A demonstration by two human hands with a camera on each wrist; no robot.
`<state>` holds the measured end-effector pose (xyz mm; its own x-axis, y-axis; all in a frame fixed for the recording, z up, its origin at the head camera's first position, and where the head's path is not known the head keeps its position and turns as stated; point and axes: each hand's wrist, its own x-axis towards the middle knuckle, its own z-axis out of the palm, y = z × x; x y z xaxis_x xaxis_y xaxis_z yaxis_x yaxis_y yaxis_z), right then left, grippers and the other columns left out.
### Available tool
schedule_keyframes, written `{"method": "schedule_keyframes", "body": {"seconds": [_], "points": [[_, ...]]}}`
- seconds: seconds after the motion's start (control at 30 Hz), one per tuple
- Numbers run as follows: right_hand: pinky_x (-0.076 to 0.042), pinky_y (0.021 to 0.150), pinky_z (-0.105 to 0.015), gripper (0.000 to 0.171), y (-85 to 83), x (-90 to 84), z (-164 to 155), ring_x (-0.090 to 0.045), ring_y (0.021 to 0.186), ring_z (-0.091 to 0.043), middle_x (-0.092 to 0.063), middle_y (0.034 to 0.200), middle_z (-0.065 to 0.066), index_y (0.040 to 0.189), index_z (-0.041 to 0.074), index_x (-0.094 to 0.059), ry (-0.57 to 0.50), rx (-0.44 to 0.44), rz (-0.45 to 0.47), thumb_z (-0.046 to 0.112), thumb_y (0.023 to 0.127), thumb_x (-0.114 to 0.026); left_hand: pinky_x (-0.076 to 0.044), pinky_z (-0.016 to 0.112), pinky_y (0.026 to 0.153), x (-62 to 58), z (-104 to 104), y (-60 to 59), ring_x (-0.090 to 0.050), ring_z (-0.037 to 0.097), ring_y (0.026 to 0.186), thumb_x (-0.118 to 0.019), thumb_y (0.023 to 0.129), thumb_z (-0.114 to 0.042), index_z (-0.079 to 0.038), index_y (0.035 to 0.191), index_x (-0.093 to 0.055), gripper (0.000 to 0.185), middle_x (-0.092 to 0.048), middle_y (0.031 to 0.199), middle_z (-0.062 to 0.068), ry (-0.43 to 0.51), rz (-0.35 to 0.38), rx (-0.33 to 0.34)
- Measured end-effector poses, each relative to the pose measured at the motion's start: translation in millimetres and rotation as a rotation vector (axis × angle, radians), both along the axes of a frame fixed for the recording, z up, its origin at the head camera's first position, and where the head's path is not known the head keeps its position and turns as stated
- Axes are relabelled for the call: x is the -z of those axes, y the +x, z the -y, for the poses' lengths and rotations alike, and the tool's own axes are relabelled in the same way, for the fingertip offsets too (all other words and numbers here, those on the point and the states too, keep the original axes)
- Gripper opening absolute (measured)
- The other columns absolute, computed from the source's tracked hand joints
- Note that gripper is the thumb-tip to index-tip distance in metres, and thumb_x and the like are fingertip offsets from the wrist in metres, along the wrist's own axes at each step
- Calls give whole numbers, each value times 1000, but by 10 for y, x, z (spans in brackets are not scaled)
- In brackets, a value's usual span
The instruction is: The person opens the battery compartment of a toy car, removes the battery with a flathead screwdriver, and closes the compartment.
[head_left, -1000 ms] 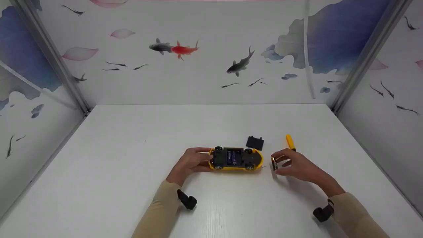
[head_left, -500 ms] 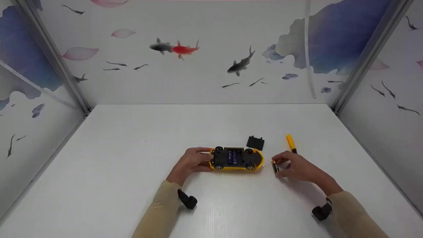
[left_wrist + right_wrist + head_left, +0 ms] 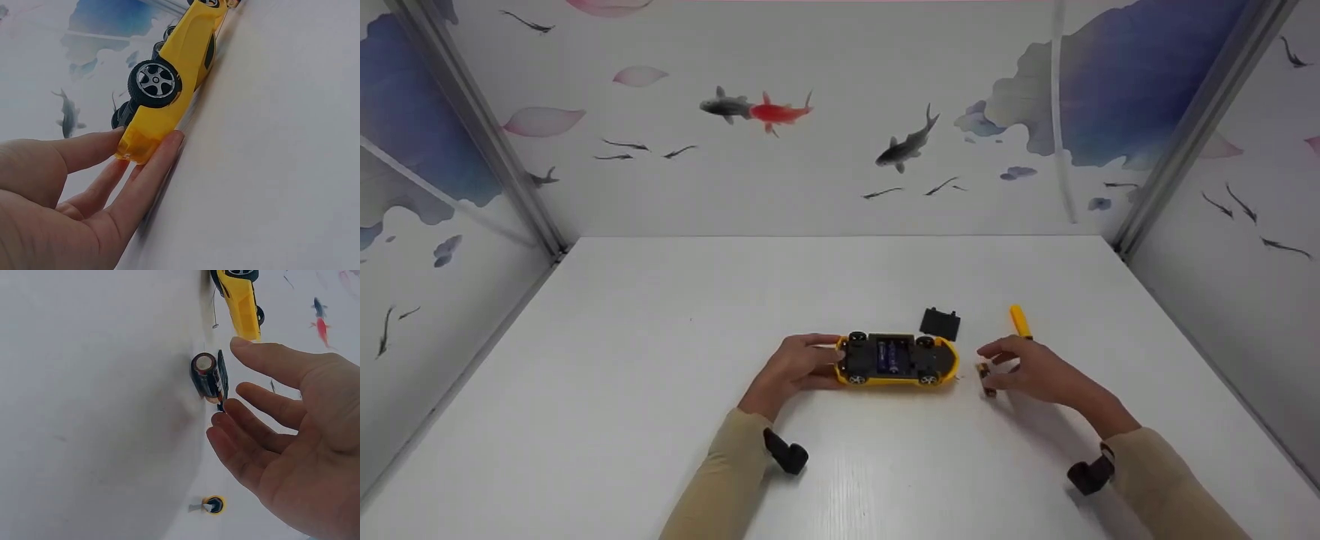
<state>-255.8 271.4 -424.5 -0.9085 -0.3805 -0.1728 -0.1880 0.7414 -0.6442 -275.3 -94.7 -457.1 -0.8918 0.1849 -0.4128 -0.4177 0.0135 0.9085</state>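
Observation:
A yellow toy car (image 3: 896,360) lies wheels up on the table, its battery compartment open with purple-blue batteries (image 3: 892,358) inside. My left hand (image 3: 802,364) pinches the car's left end between thumb and fingers; the left wrist view shows the yellow car (image 3: 185,56) from the side in that grip. A dark battery (image 3: 207,376) with a copper-toned end lies on the table to the right of the car. Beside it, my right hand (image 3: 1027,373) hovers with loosely bent fingers. In the right wrist view the right hand's fingers (image 3: 264,413) are spread and hold nothing.
Behind the car lies a black battery cover (image 3: 940,324). A screwdriver with a yellow handle (image 3: 1019,321) lies beyond the right hand, its tip facing the right wrist camera. A small screw (image 3: 215,325) rests near the car's right end. Printed walls enclose the white table (image 3: 660,300).
My right hand has lowered the battery to the table and let go of it, its fingers parting. The left hand and the car have stayed in place.

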Motion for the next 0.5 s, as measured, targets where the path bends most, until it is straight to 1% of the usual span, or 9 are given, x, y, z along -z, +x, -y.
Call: {"method": "schedule_keyframes", "body": {"seconds": [0.1,0.23,0.37,0.5], "points": [[-51,103,-51,52,21,-69,53,-54,128,-39,-57,138,-19,136,3,-56,-15,18,-43,28,94,-71,-62,41,82,0,-6,-3,-72,28,101,-70,92,-7,-5,139,-57,49,-65,129,24,-8,7,-6],[-51,103,-52,49,68,-168,156,-52,130,-41,-56,138,-19,136,2,-56,-48,16,-121,25,95,-69,-63,40,81,-4,-12,-6,-72,27,99,-71,91,-7,-6,138,-59,48,-67,126,23,-26,14,-12],[-48,106,-54,46,116,-248,297,-51,130,-40,-55,137,-17,135,3,-57,-85,-17,-185,21,95,-69,-63,39,79,-6,-11,-12,-72,28,100,-71,91,-8,-7,138,-59,49,-68,125,22,-31,15,-11],[-46,107,-57,46,148,-271,438,-52,130,-40,-56,137,-16,136,4,-57,-114,-72,-209,21,95,-69,-63,39,78,-6,-9,-15,-73,30,101,-71,91,-7,-6,139,-58,49,-67,126,23,-19,15,-10]]}}
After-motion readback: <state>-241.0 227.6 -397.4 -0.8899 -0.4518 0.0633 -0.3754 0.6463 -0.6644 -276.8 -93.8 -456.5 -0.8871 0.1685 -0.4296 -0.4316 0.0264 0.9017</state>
